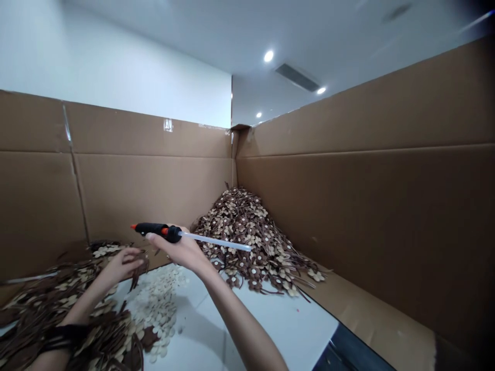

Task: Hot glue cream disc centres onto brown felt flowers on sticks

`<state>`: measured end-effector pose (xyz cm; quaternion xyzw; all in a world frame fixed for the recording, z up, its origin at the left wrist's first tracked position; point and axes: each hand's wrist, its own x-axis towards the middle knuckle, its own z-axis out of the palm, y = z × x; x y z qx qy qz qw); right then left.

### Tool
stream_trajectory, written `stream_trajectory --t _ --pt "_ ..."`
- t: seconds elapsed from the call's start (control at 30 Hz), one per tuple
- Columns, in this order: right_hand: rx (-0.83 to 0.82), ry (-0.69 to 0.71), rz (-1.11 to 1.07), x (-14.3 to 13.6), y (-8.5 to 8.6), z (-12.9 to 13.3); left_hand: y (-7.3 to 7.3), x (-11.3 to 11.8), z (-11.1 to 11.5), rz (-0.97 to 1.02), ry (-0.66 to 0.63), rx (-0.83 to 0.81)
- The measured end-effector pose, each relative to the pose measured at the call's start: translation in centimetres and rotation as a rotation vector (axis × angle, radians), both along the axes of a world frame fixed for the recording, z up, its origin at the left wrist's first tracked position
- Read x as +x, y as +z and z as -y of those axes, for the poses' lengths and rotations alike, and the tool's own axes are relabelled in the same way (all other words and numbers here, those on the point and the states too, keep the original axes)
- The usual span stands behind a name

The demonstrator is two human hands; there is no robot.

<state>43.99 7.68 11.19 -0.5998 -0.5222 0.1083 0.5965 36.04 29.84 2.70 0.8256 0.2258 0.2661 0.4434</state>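
Note:
In my right hand [180, 250] is a black glue gun [152, 229] with an orange tip pointing left, and a long translucent glue stick [220, 241] sticks out of its back. My left hand [126, 263] is curled, with brown strips at its fingers. Under and around my left forearm lies a heap of brown and beige flower pieces [42, 299]. Between my arms, small cream discs [160, 304] are spread on the white tabletop [270, 322]. A taller pile of brown and beige flowers with strips [247, 232] rises beyond my right hand.
Tall cardboard walls [154, 180] stand at the back and left, and another cardboard wall [367, 206] runs along the right. They meet in a corner behind the tall pile. A dark object [344, 353] sits at the lower right beside the table's edge.

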Motion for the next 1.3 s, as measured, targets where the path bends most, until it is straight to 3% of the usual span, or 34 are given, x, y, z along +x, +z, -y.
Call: stream_trajectory --t 0.1,0.17,0.3,0.87,1.3 --pt "0.052 0.005 -0.065 -0.3 -0.1 -0.1 5.0 -1.4 3.6 0.185 -0.075 -0.211" --pt "0.078 0.011 -0.107 -0.3 0.0 0.0 7.5 -2.7 5.9 0.255 -0.096 -0.289" --pt "0.044 0.073 -0.168 0.2 0.5 0.6 9.8 -4.5 8.3 0.311 -0.09 -0.278" --pt "0.003 0.08 -0.245 3.5 -0.4 1.6 10.2 -5.5 9.1 0.297 -0.275 -0.259" --pt "-0.019 -0.114 -0.151 3.1 0.1 2.1 9.9 -5.3 8.9 0.219 -0.195 -0.125"
